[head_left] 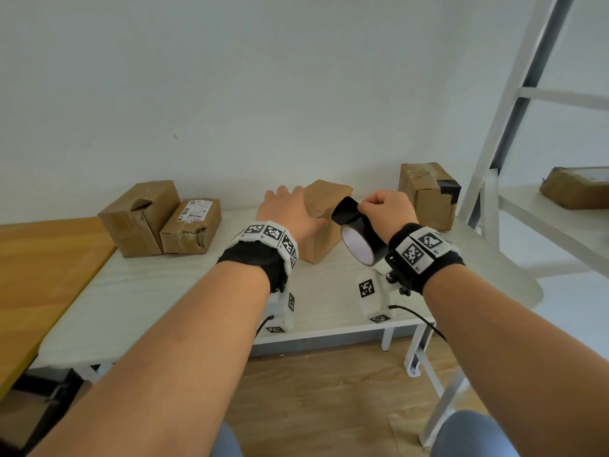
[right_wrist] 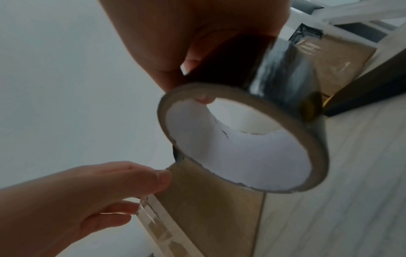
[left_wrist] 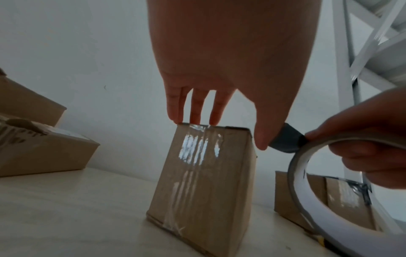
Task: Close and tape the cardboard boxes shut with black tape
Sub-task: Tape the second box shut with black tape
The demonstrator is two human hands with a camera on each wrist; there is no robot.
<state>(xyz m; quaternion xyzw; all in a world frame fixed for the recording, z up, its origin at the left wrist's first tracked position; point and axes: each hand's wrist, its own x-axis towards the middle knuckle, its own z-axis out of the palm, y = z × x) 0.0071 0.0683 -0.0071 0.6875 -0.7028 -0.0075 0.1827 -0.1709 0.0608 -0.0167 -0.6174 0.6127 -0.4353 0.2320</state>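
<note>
Left hand [head_left: 287, 211] lies flat w/ straight fingers on top of the middle box [head_left: 324, 222], thumb down its side. Right hand [head_left: 389, 206] grips the black tape roll [head_left: 361, 242] just beside that box, pinching the loose tape end. Box stands upright on the white table [head_left: 164, 291].

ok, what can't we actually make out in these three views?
- Head: top seam of the middle box is hidden by the left hand.
- Right wrist: the tape roll blocks the box top.
- Head: print on the labelled box is too small to read.
</note>
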